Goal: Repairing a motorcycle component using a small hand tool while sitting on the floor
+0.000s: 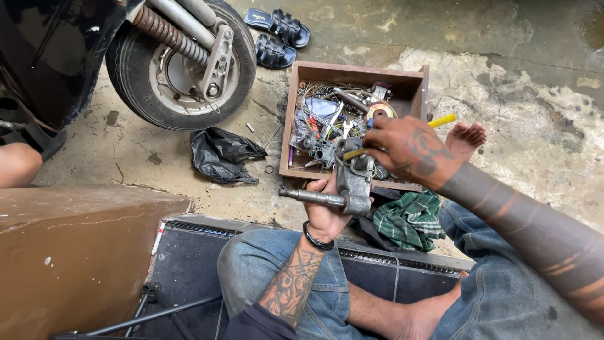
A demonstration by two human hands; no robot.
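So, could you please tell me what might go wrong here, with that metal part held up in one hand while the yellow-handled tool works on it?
1. The left hand alone holds the heavy metal part in mid-air; if the yellow-handled tool in the right hand slips, it could jab the left fingers.
2. If dropped, the part could land on the bare foot beside the wooden box.
3. Any small piece freed could vanish into the box's clutter.

Blue jeans, tattooed forearms, bare feet, black wristband (316,241) on left wrist.
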